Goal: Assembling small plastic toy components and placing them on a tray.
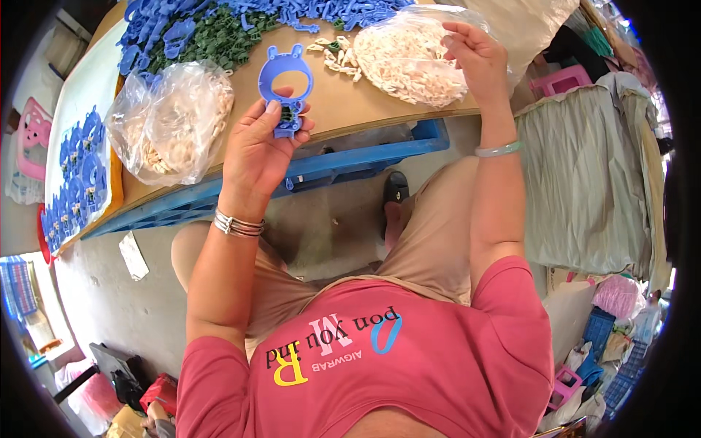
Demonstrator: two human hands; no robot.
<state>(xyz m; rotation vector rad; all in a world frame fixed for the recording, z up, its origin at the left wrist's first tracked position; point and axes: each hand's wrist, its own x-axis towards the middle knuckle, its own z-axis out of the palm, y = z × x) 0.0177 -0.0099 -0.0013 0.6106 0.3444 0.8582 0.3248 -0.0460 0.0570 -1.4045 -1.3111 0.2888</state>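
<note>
In my left hand [255, 146] is a blue plastic part [285, 63] with a round ring and two small ears, gripped at its lower end between thumb and fingers. A small dark green piece [288, 115] sits in that lower end. My right hand [478, 62] is raised at the right edge of an open clear bag of cream-coloured small plastic pieces [401, 62]. Its fingertips are curled together; whether something small is between them cannot be made out. Several loose cream pieces [343, 62] lie left of this bag.
Behind are heaps of dark green pieces [230, 40] and blue parts [307, 10] on the brown table [328, 106]. Another clear bag [175, 120] stands near the left front edge. Blue parts [77, 171] lie in rows on a white surface at left. A blue rail [365, 160] runs below the table.
</note>
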